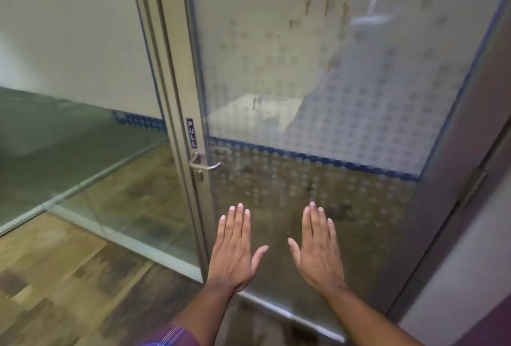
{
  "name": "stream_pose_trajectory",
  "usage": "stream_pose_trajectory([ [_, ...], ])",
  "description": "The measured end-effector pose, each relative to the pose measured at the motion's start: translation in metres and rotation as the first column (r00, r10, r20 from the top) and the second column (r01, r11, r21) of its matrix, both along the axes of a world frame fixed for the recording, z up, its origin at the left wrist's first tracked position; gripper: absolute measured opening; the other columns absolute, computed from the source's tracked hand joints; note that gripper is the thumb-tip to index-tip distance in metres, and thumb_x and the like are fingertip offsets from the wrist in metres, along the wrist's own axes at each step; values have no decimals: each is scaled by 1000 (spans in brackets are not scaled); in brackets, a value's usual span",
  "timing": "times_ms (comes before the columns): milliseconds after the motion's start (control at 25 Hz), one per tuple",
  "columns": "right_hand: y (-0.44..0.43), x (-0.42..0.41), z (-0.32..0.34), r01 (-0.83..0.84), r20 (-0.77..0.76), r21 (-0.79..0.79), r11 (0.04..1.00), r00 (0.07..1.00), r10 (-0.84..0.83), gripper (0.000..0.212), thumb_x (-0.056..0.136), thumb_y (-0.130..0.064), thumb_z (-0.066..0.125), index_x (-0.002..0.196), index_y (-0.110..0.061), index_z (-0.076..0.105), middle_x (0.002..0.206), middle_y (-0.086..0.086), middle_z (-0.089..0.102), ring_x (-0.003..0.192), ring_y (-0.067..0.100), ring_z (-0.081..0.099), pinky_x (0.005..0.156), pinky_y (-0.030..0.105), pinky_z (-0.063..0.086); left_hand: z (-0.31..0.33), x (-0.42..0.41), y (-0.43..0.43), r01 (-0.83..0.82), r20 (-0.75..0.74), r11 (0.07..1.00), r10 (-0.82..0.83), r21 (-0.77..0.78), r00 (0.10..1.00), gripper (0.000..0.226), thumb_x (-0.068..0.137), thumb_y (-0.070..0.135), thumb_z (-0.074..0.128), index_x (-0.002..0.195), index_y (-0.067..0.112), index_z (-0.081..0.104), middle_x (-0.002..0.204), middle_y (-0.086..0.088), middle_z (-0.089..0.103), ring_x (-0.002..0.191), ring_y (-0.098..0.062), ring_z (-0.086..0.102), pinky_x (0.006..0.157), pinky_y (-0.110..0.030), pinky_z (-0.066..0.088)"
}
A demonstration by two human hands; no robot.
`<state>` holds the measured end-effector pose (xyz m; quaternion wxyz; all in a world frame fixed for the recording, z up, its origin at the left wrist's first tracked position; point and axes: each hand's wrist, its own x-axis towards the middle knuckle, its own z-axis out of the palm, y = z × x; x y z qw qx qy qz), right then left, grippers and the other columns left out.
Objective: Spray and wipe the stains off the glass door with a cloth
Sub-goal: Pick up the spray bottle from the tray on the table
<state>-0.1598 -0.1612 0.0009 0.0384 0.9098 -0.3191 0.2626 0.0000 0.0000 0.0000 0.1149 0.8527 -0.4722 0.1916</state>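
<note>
A glass door [318, 91] with a frosted dot pattern and a metal frame fills the middle and right of the head view. Brownish-orange drip stains [308, 5] run down its upper part. My left hand [235, 249] and my right hand [318, 246] are both held out flat in front of the lower glass, palms down, fingers stretched, holding nothing. Whether they touch the glass I cannot tell. No cloth or spray bottle is in view.
A metal lever handle [204, 164] sits on the door's left stile under a "PULL" label [191, 132]. A fixed glass wall [83, 124] stands to the left, above a wood-pattern floor [55, 276]. A grey wall and door frame [470, 207] close off the right.
</note>
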Motion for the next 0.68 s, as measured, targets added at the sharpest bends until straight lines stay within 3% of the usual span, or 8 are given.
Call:
stream_pose_trajectory([
  [320,118,30,-37,-225,-100,102,969,967,235,87,102,-55,36,167,2,24,177,20,19,163,37,25,129,57,32,-32,-12,141,-231,-59,967,238,112,969,95,106,67,38,169,-3,25,180,-24,20,168,-40,21,133,-55,16],
  [520,224,29,-54,-353,-117,166,921,920,373,87,101,-54,38,166,2,27,177,20,22,162,39,29,127,59,36,-50,-41,267,-386,-121,913,401,130,908,95,104,67,38,166,-5,34,176,-26,30,164,-43,30,130,-55,19],
  [680,323,17,-65,-457,-140,192,869,863,485,86,102,-54,35,167,1,25,177,19,20,163,38,25,129,58,32,-64,-79,383,-512,-167,839,540,182,825,95,107,68,33,170,-3,24,180,-24,17,168,-42,19,132,-56,12],
])
